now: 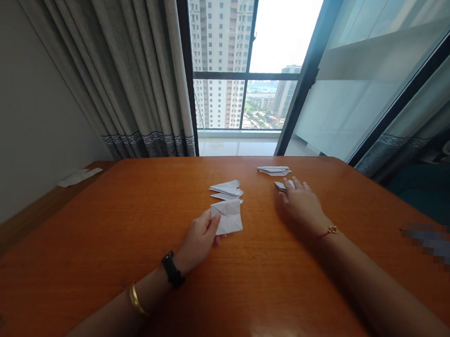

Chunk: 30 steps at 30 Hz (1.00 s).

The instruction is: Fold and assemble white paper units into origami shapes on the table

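My left hand pinches a creased square of white paper between thumb and fingers, above the table's middle. Just beyond that square lie folded white paper airplanes, partly overlapping. Farther right, my right hand rests with its fingers stretched over a small folded white paper on the tabletop. Its fingers cover part of this paper, and I see no grip on it. Behind the right hand lies another folded paper airplane.
The orange-brown wooden table spans the view. White paper strips lie on a ledge at the left. Grey curtains and a window stand beyond the far edge. A pixelated patch hides something at the right.
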Motion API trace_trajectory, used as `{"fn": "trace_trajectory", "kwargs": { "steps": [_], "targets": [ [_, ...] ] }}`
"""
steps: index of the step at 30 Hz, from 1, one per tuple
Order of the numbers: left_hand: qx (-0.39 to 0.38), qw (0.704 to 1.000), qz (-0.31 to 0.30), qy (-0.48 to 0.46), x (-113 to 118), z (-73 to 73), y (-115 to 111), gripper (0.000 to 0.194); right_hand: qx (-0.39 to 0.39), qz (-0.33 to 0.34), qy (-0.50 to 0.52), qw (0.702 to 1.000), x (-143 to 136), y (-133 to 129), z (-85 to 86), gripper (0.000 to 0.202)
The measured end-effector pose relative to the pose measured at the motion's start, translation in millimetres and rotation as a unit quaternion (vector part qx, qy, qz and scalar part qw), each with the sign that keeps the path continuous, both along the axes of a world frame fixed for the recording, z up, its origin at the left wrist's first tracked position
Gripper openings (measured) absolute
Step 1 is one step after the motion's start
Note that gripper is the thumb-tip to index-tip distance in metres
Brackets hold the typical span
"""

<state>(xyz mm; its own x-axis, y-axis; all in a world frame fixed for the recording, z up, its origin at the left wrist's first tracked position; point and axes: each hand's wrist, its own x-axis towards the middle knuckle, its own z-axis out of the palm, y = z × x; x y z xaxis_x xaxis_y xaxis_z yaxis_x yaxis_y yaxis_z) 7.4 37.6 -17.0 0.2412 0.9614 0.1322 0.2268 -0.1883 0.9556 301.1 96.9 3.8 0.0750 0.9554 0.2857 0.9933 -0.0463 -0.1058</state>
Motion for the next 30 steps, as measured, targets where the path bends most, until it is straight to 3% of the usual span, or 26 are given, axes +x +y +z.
{"fn": "trace_trajectory", "kwargs": {
  "steps": [3,7,12,16,19,21,23,28,30],
  "targets": [
    [0.004,1.000,-0.004,0.005,0.7,-0.4,0.1,0.036,-0.070,-0.015,-0.045,0.996,22.7,12.1,-15.5,0.041],
    [0.008,1.000,-0.006,0.005,0.7,0.6,-0.4,0.036,-0.086,0.011,-0.042,0.995,20.9,26.9,-25.9,0.039],
    [0.011,1.000,-0.008,0.014,0.0,-1.1,1.8,0.036,-0.073,0.013,-0.033,0.997,16.3,43.4,-24.4,0.041],
    [0.011,1.000,-0.009,0.003,0.1,-3.7,2.5,0.036,-0.003,-0.021,-0.021,1.000,5.0,29.9,-15.1,0.045],
    [0.008,1.000,-0.025,-0.009,0.2,-4.0,0.9,0.036,0.066,0.072,0.093,0.991,-21.4,1.9,-3.2,0.044],
    [0.010,0.999,-0.033,-0.013,0.0,-3.4,-0.4,0.036,0.022,0.190,0.213,0.958,-39.5,-13.1,5.8,0.042],
    [0.013,0.999,-0.034,-0.015,-0.1,-2.5,-1.4,0.036,-0.012,0.240,0.271,0.932,-47.0,-14.2,16.1,0.038],
    [-0.001,0.997,-0.069,0.029,-0.1,1.6,-2.7,0.036,0.025,0.102,0.270,0.957,-8.4,39.7,45.9,0.027],
    [-0.001,0.996,-0.075,0.057,0.0,4.1,-3.9,0.035,0.014,0.081,0.279,0.957,1.8,54.4,52.0,0.027]
  ]
}}
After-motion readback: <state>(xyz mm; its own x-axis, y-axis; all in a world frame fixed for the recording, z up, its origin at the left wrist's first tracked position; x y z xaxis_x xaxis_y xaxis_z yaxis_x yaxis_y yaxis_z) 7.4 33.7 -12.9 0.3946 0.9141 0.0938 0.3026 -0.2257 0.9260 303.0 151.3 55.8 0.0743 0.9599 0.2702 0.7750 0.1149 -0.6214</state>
